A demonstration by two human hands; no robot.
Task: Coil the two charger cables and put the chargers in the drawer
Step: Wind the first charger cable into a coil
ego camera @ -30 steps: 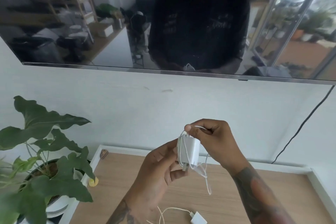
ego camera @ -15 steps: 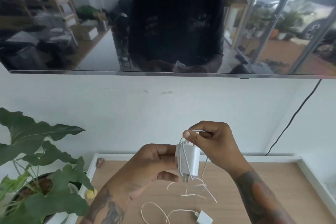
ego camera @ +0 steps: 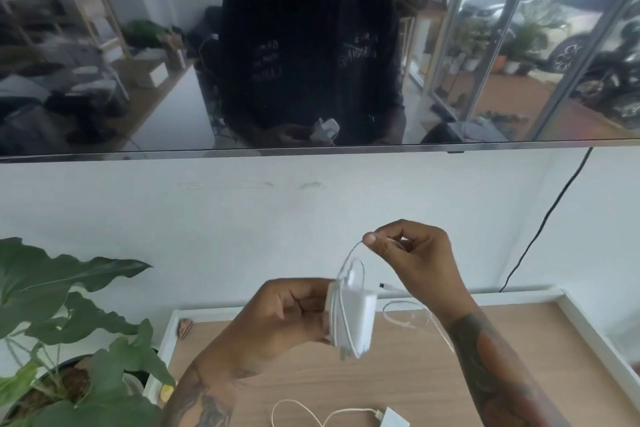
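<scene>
Single head-worn wide-angle view, looking forward and slightly down from the person's own standpoint, close to both raised hands. It faces a white wall with a dark glossy wall-mounted screen [ego camera: 138, 45] filling the top; the light wooden desk with white rim [ego camera: 415, 392] lies along the bottom edge.

Soft, even daylight; glossy screen [ego camera: 311, 45] mirrors bright windows; slight motion blur, wide-angle bending.

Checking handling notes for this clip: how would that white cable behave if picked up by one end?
Probably floppy: the cable sags in loose loops below the right hand. Likely light, since a fingertip pinch holds it.
</scene>
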